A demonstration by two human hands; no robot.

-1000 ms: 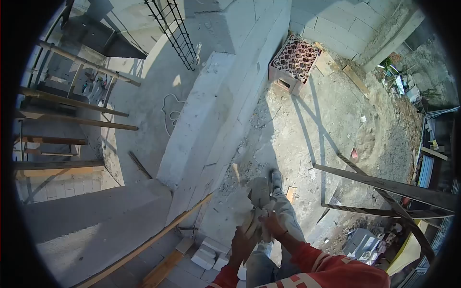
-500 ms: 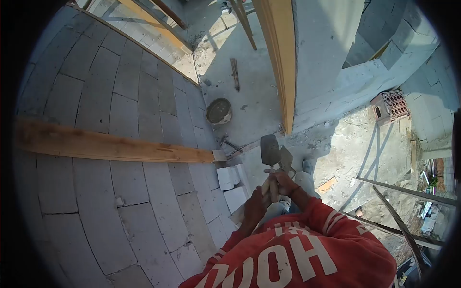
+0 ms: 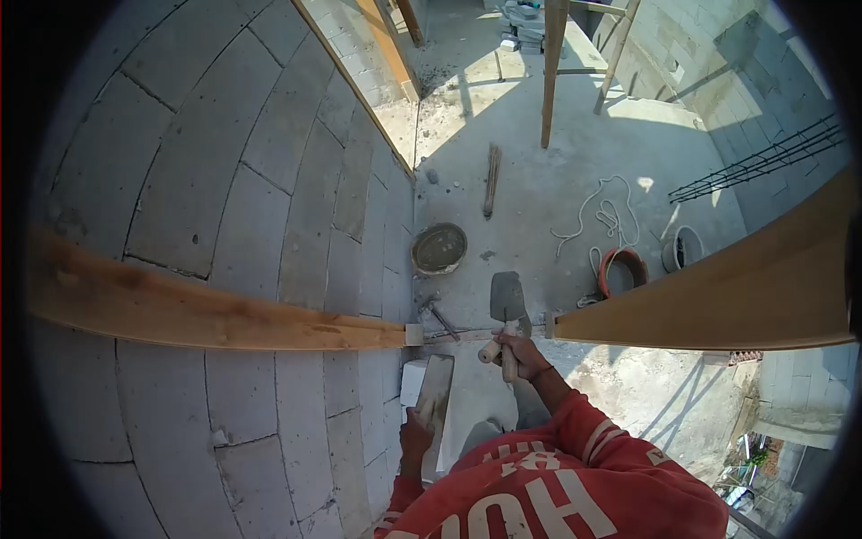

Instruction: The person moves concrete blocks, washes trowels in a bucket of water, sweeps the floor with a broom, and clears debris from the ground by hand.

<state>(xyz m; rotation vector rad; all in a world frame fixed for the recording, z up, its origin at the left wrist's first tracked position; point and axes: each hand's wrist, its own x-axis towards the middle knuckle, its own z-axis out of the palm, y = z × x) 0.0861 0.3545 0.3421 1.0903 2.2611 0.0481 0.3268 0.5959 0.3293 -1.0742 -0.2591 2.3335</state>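
Observation:
My right hand (image 3: 527, 356) is closed around two wooden handles. One belongs to a trowel (image 3: 507, 295) whose grey blade points away from me. The other handle (image 3: 489, 352) sticks out to the left, and its tool is mostly hidden behind the hand and first trowel. My left hand (image 3: 415, 437) grips a long, flat grey board (image 3: 437, 388), tilted up beside the wall. White blocks (image 3: 412, 381) stand just behind the board. On the floor beyond lies a hammer (image 3: 442, 320), near the foot of the block wall (image 3: 269, 400).
A wooden beam (image 3: 224, 314) juts from the left, and another timber (image 3: 718, 287) spans the right. Ahead on the floor are a mortar tub (image 3: 439, 249), a stick bundle (image 3: 492, 181), rope (image 3: 609, 216), an orange bucket (image 3: 621, 272) and a white bucket (image 3: 682, 249).
My left hand has parted from the right and moved down-left, now holding the grey board. My right hand keeps the trowel. My view has turned, bringing the rope and buckets into sight.

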